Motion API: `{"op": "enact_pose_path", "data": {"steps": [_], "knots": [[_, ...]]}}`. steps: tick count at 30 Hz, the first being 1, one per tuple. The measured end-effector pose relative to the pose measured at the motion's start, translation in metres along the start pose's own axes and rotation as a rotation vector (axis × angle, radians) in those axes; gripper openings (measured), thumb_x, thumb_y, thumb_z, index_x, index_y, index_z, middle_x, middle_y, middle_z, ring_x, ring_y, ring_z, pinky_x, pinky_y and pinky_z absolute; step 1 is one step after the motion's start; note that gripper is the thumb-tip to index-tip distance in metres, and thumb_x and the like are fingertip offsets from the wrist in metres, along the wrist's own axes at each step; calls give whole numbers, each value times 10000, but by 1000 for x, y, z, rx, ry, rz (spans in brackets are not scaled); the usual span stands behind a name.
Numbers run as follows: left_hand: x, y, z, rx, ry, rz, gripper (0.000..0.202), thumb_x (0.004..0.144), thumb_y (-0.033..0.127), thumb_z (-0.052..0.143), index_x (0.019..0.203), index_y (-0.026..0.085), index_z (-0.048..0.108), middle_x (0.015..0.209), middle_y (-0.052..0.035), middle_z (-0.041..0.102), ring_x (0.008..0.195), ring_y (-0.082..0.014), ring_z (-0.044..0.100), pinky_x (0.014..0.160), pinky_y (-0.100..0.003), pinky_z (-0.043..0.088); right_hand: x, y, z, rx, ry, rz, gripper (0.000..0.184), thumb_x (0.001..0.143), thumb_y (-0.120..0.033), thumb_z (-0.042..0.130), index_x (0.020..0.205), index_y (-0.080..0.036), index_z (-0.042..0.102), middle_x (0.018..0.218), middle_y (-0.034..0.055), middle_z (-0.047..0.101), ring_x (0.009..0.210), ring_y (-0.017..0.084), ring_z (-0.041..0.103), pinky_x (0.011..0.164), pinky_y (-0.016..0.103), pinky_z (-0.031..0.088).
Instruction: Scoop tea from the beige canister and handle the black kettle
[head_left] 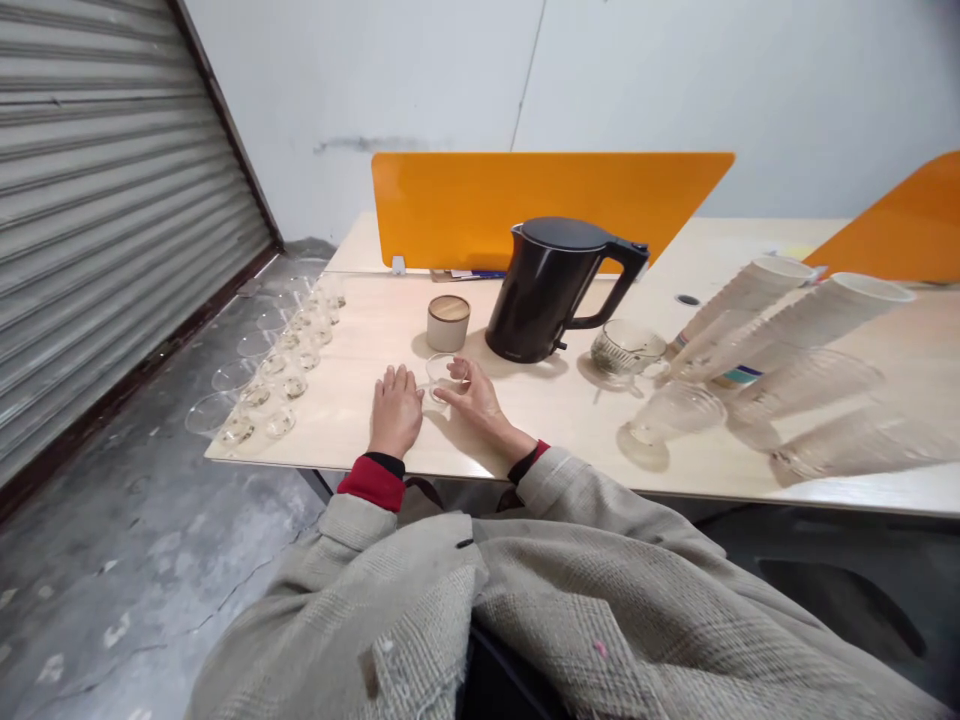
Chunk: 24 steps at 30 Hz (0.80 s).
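A clear plastic cup (444, 372) stands on the table in front of me. Curled around its right side, my right hand (478, 402) grips it between thumb and fingers. My left hand (396, 408) rests palm down on the tabletop, just left of the cup, its fingers stretched out. Behind the cup is a small beige canister (448, 324) with a wooden lid. A black electric kettle (546, 290) stands behind and to the right, handle toward the right. What the cup holds, if anything, I cannot make out.
Several clear cups (279, 424) with dark bits at the bottom line the table's left end. At right stand a glass cup (628, 350) with dark leaves, a single clear cup (679, 412), and leaning stacks of paper cups (817, 320) and plastic cups (870, 440). An orange divider (450, 200) runs behind.
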<state>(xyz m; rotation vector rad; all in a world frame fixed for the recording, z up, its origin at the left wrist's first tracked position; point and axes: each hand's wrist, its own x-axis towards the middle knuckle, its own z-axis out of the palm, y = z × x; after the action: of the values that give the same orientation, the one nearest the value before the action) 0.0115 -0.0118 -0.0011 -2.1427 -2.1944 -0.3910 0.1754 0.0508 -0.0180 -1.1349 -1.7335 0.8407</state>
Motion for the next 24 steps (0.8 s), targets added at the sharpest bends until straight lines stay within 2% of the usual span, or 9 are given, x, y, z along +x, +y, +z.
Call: {"op": "enact_pose_path", "data": {"steps": [4, 7, 10, 13, 18, 24], "knots": [[-3, 0, 1, 23, 61, -88, 528, 1112, 293, 340, 1538, 88, 575, 1689, -200, 519, 1623, -387, 394, 1299, -580, 362, 17, -19, 1, 27, 5, -74, 648, 782, -469, 801, 1329, -202, 578, 1326, 150, 733, 1212, 307, 709, 952, 442, 596], [-4, -1, 0, 32, 96, -141, 497, 1109, 284, 351, 1475, 88, 624, 1621, -213, 578, 1539, -381, 483, 1256, -554, 397, 45, -40, 15, 25, -10, -140, 641, 791, -482, 812, 1320, -210, 573, 1334, 149, 734, 1213, 305, 706, 946, 426, 593], [-4, -1, 1, 29, 110, -119, 461, 1093, 271, 392, 1411, 53, 645, 1514, -235, 630, 1404, -364, 562, 1180, -510, 447, 85, -57, 44, 6, -16, -196, 666, 816, -448, 810, 1384, -211, 554, 1389, 151, 715, 1247, 296, 690, 962, 407, 590], [-4, -3, 5, 13, 121, -97, 444, 1078, 255, 418, 1402, 60, 650, 1478, -231, 637, 1362, -363, 556, 1155, -526, 443, 127, -66, 83, -50, -15, -174, 667, 845, -396, 795, 1435, -221, 537, 1398, 129, 704, 1246, 278, 678, 1002, 404, 577], [-3, -4, 17, -5, 148, -110, 493, 1081, 231, 390, 1484, 53, 609, 1537, -232, 611, 1385, -356, 539, 1189, -531, 412, 186, -61, 137, -131, -36, -15, 657, 868, -334, 777, 1446, -160, 518, 1334, 128, 710, 1155, 233, 700, 1029, 367, 560], [-4, -8, 26, 5, 129, -120, 514, 1050, 125, 358, 1487, 49, 617, 1505, -240, 639, 1346, -343, 575, 1168, -509, 442, 231, -33, 170, -185, -51, -19, 612, 890, -361, 736, 1427, -151, 533, 1329, 150, 701, 1128, 236, 694, 1002, 375, 571]]}}
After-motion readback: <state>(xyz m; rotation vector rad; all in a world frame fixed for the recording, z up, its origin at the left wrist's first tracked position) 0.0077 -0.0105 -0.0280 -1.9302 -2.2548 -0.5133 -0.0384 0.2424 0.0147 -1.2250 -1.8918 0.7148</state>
